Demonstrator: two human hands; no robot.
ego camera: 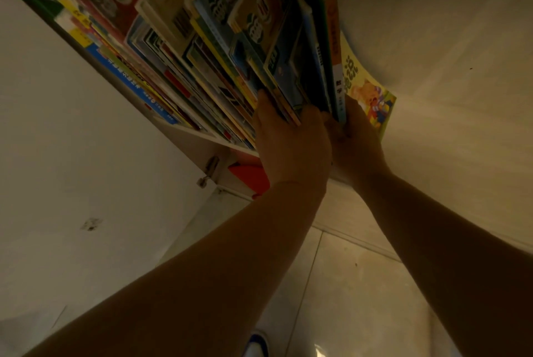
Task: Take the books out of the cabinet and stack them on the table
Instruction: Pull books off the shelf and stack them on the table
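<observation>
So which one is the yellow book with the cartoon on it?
Find the row of books standing on the cabinet shelf, then follow it to the end nearest the bare wall, where both hands reach in. The yellow book is the very last one, just past the right hand. Its bright cartoon cover faces outward; its neighbours show mostly edges.

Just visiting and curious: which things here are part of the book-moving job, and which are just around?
Job: books on the cabinet shelf; left hand and right hand holding a bunch.
Just around: red object below, shoe, floor tiles.
</observation>
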